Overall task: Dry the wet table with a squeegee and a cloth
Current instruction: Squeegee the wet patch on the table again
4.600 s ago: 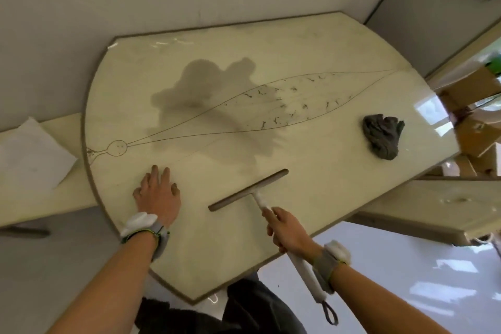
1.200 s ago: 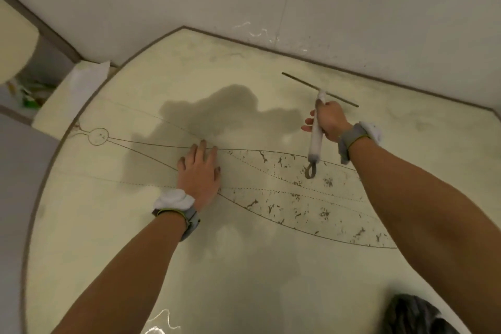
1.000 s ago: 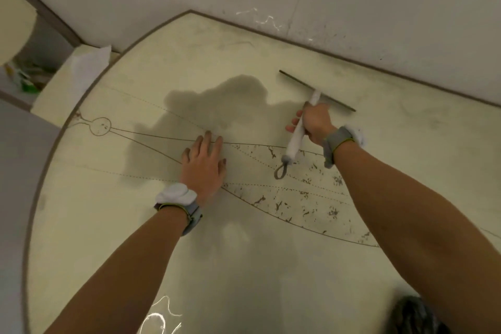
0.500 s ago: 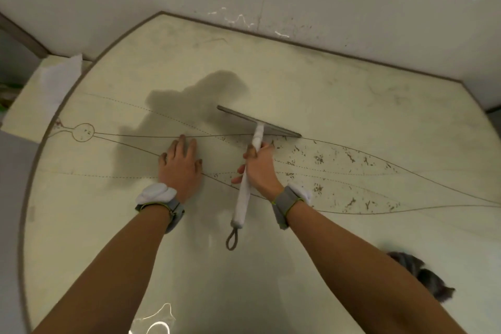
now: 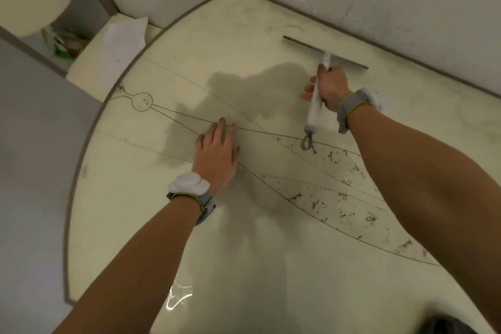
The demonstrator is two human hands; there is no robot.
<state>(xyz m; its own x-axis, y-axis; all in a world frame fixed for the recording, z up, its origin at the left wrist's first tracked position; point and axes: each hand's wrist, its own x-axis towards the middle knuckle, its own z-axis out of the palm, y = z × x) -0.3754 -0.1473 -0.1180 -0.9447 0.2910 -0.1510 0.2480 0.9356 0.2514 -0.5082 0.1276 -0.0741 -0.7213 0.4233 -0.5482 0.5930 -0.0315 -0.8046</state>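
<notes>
Right hand (image 5: 329, 84): gripping the squeegee (image 5: 315, 106) by its white handle, fingers curling round it
Left hand (image 5: 218, 154): lying flat on the table (image 5: 244, 22), fingers straight and close together
Squeegee: blade sitting on the table's far side near the wall, just beyond the dark wet patch (image 5: 257, 95)
Cloth (image 5: 450, 325): showing only as a dark edge at the near right

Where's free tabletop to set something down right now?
Free: the table strip between its curved left edge and the left hand; also the far right stretch between the right hand and the wall. Crowded: the middle, with both hands, the squeegee and the wet patch.
</notes>
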